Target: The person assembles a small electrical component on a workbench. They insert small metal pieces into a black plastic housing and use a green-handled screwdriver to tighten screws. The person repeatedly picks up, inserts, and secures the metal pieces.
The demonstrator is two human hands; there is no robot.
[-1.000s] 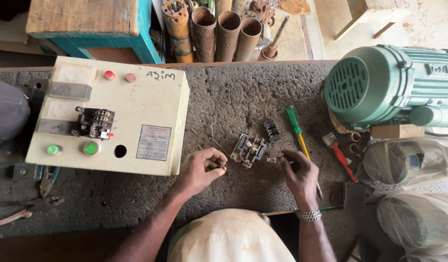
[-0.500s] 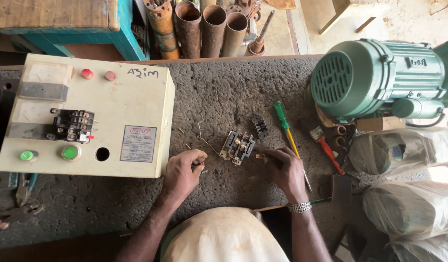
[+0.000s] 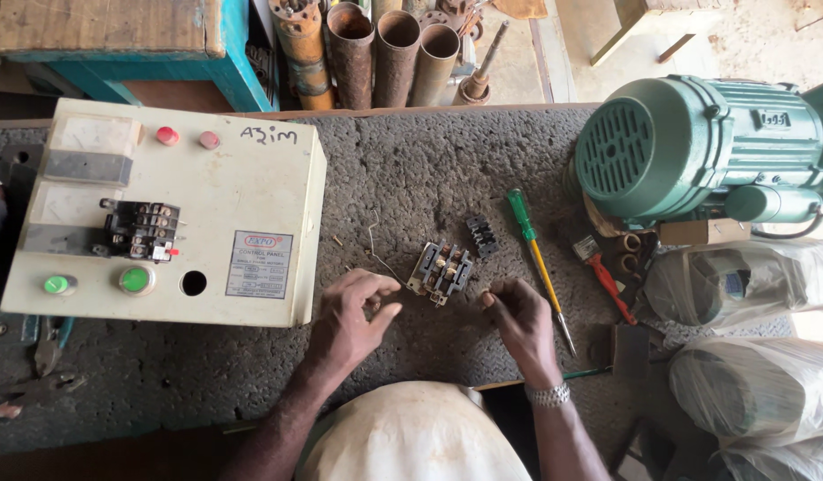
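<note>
Right, head view: the small contactor block [image 3: 441, 272] sits on the bench [image 3: 411, 178], between your hands. Your left hand [image 3: 351, 313] at its 8 o'clock has fingers curled; can't tell what's pinched. Your right hand [image 3: 521, 322] at its 4 o'clock pinches something tiny. The green screwdriver [image 3: 536, 260] lies at the block's 3 o'clock, the cream control box [image 3: 242, 205] at its 9.

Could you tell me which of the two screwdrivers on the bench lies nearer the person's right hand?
The green-handled screwdriver: its long shaft ends just beside the right hand, while the red-handled one lies farther right.
</note>
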